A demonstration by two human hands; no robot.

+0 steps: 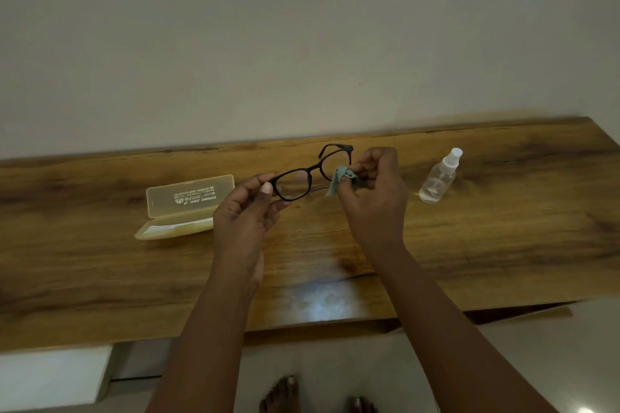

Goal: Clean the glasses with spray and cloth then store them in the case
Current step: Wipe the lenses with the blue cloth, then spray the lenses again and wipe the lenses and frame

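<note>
Currently: my left hand [246, 211] pinches glasses [310, 173] at left rim, above worktop [503, 228]. My right hand [375, 191] fingers clamped on cloth [339, 178] against right lens. Case [184, 208] lies open left; spray bottle [437, 178] stands right.

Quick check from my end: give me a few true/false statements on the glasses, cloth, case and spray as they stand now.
1. The left hand holds the glasses by one lens rim. True.
2. The cloth lies flat on the table. False: the right hand pinches it against the other lens.
3. The case lies open. True.
4. The spray bottle is in the case. False: it lies on the table, right of the hands.
</note>
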